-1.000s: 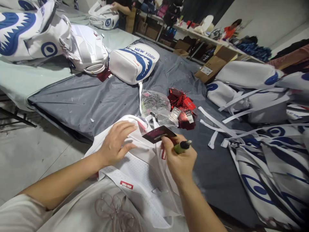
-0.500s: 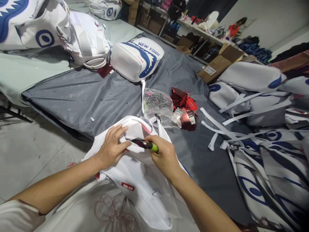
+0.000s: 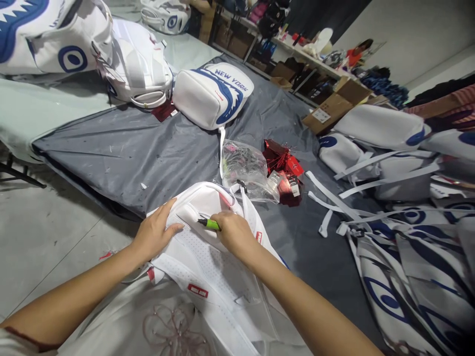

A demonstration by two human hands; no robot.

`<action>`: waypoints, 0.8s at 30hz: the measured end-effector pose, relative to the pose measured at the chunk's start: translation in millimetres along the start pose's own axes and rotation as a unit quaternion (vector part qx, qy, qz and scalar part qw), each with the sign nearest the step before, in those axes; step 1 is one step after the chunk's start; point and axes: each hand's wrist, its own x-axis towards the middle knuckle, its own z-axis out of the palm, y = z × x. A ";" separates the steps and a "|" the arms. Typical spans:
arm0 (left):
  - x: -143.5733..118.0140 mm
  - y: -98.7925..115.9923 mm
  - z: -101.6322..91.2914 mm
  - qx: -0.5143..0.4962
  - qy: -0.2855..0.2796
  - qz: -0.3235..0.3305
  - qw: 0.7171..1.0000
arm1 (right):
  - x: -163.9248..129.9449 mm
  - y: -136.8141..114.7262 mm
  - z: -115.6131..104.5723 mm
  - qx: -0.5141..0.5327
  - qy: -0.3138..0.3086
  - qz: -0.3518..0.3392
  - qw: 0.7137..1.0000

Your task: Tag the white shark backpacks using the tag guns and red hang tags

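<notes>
A white backpack [image 3: 202, 249] with a dotted mesh back panel and red "NEW YORK" labels lies in front of me, against my clothing. My left hand [image 3: 158, 230] rests on its left upper edge, fingers stretched out and thumb apart. My right hand [image 3: 235, 235] is closed around a slim green-and-black tool [image 3: 210, 224]. The tool's dark end points left, close to a white padded loop [image 3: 189, 213] near the top of the backpack. Whether the tip touches the loop I cannot tell. Most of the tool's handle is hidden in my fist.
Beyond the backpack lie a clear plastic bag [image 3: 243, 168] and red hang tags [image 3: 284, 160] on the dark-covered table [image 3: 111, 153]. Another white backpack [image 3: 211, 94] lies behind them. More white-and-blue bags [image 3: 386, 291] with loose straps are piled right. A person [image 3: 354, 54] is far back.
My left hand has slid left and down, off the loop onto the backpack's edge. My right hand and the tool have shifted left, and more of the tool's green part shows.
</notes>
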 end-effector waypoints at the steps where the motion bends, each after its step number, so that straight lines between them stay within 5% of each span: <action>1: 0.0 -0.2 0.7 -0.009 0.003 -0.003 1.000 | 0.5 0.4 -2.5 -0.001 -0.012 -0.007 1.000; 12: 3.0 1.5 -5.4 -0.046 0.007 -0.009 0.999 | 23.6 -30.2 -11.2 -0.005 0.067 -0.067 0.996; 15: 1.3 5.6 -9.3 -0.035 0.010 -0.041 0.998 | -3.0 -12.0 -11.5 -0.074 0.057 -0.087 0.992; 20: -0.6 14.9 -17.9 -0.009 -0.009 -0.091 0.996 | -63.8 23.5 -14.1 -0.102 -0.014 0.034 0.994; 24: 11.9 0.7 -21.9 0.017 -0.039 -0.105 0.994 | -101.2 53.6 8.3 0.022 0.173 0.097 0.980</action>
